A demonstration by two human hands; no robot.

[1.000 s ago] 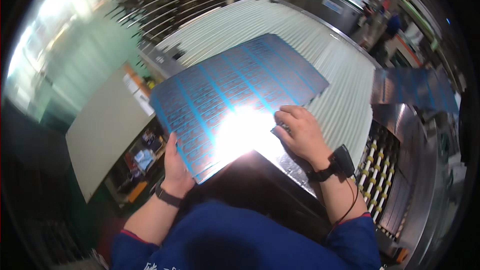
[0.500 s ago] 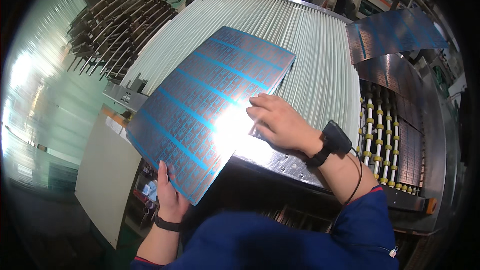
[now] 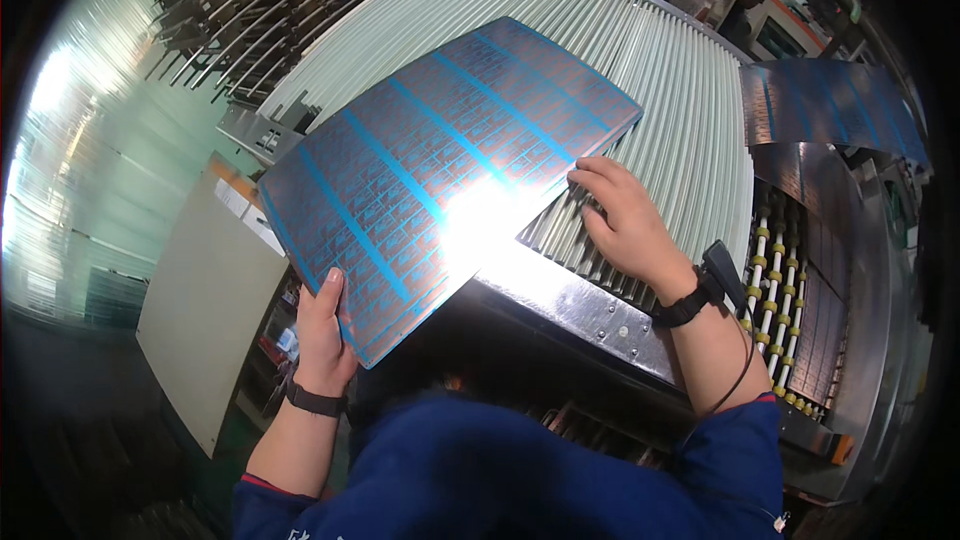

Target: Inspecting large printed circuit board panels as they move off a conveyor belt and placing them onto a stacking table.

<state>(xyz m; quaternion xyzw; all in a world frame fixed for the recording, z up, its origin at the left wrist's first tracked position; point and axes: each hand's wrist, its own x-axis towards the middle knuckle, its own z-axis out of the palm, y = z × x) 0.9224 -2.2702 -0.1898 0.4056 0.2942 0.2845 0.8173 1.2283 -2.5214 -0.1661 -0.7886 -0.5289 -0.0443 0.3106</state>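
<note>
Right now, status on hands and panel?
Left hand gripping panel near its closest corner; right hand at its right edge. Panel partly over white rollers. Glare hiding some of it.

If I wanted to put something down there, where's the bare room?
On the pale ribbed bed, between the right hand and the yellow-wheeled rollers; also beyond the blue-striped panel. The shiny metal ledge along the bed's near side is bare but narrow. Crowded: the panel's near end, where the left hand grips.
</note>
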